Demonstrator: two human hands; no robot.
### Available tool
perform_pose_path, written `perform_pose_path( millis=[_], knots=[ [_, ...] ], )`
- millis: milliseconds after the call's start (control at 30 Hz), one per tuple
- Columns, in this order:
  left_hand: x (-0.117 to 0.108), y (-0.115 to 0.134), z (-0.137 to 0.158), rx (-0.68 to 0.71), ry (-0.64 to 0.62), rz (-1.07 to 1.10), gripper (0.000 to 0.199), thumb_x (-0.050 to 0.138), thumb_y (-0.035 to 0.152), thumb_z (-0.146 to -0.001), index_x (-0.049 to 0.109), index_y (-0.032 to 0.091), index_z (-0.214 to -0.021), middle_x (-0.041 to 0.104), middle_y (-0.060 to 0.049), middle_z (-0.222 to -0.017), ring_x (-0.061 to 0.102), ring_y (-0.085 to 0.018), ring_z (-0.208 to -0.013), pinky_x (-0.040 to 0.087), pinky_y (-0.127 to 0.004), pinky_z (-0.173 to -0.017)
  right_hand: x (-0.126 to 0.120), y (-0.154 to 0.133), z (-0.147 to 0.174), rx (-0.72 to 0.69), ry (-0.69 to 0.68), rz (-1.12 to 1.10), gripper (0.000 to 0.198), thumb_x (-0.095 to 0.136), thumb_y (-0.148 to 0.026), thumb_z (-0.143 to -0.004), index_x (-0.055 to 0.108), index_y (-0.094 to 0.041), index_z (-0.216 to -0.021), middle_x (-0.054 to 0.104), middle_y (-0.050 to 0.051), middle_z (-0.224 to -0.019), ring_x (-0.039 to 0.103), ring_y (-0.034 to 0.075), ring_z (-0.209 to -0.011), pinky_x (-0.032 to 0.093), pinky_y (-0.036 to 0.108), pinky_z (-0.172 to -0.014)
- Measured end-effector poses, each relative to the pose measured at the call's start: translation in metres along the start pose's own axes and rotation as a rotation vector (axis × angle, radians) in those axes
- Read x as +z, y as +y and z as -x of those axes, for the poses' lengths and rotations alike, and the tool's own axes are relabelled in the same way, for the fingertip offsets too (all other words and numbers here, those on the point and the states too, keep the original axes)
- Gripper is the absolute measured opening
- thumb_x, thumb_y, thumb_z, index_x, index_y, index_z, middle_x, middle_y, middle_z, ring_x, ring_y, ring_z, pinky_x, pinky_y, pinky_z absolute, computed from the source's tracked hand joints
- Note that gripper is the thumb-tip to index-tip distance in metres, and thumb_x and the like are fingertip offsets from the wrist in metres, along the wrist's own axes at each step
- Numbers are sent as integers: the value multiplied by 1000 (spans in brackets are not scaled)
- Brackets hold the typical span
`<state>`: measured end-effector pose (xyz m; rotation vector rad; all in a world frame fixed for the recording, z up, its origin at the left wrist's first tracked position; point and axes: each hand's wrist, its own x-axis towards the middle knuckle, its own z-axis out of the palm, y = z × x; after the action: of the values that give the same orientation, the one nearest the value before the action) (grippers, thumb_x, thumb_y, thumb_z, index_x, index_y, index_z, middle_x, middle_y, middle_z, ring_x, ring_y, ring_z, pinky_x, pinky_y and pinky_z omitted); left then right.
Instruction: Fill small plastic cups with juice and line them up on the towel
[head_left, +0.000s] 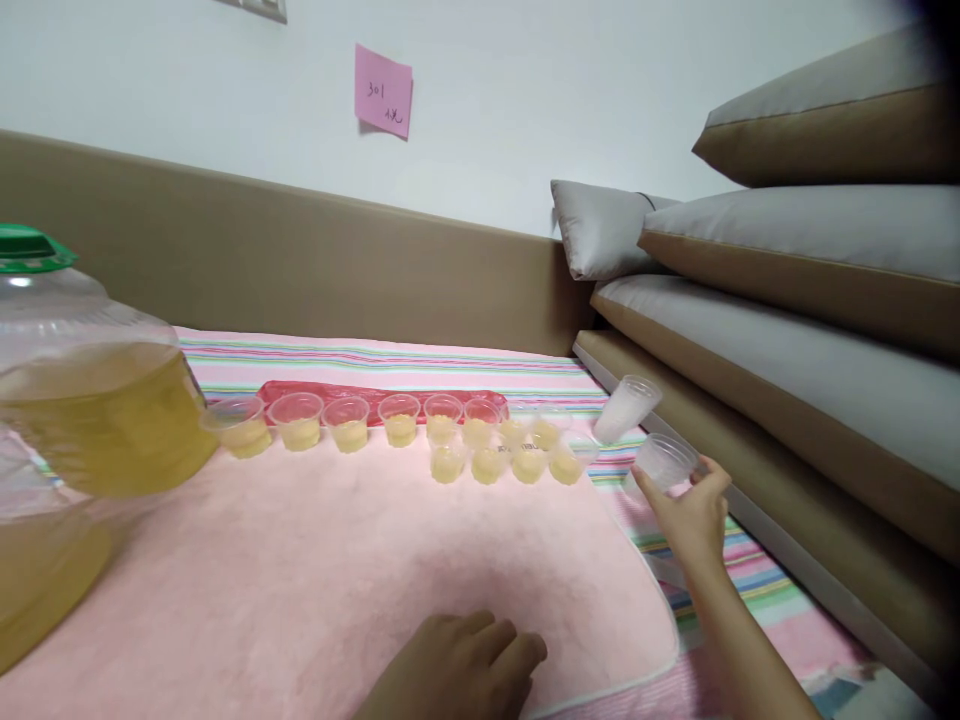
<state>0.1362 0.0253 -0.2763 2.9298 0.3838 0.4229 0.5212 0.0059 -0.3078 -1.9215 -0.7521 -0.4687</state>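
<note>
On the right, my right hand (696, 515) grips a clear plastic cup (663, 462), thumb and fingers on opposite sides near the rim. Whether more cups are nested in it, I cannot tell. Just behind it leans a stack of clear plastic cups (628, 412). My left hand (472, 660) hovers low over the pink mat (315, 560), fingers loosely bent and apart, with nothing visible in them. Several clear cups with yellow liquid, such as this cup (350, 428), line the mat's far edge, with a second row at the right end.
A large clear jug (112, 420) with a green cap and yellow liquid stands at the left. Red plastic wrapping (337, 392) lies behind the cups. Grey-brown cushions (810, 240) are stacked at the right. A brown padded board (300, 260) runs along the wall.
</note>
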Motion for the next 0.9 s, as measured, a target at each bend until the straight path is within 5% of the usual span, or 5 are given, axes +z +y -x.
perform_pose_path(
  millis=[567,733,900],
  knots=[
    [-2,2,-1,-35,-109,-1,19,68,14,-93,61,25,-107,77,4,-91,75,-22,-76,42,-32,-55,-4,-4,-4,88,-2,-40,115,73,-83,-54,43,-8,-136,55,27,-114,50,55,-112,38,70,-100],
    [-1,1,-2,-18,-88,-4,17,67,15,-94,61,24,-107,77,4,-89,75,-22,-74,42,-31,-54,-3,-4,-4,152,-3,-155,121,81,-80,-49,38,-11,-138,55,19,-107,57,46,-98,47,65,-91],
    [-2,-1,-2,-20,-57,-13,20,69,14,-91,60,25,-105,76,5,-88,75,-22,-72,44,-32,-52,-19,-28,3,79,22,-276,123,88,-73,-52,36,-13,-145,52,16,-118,58,39,-105,51,57,-96]
  ],
)
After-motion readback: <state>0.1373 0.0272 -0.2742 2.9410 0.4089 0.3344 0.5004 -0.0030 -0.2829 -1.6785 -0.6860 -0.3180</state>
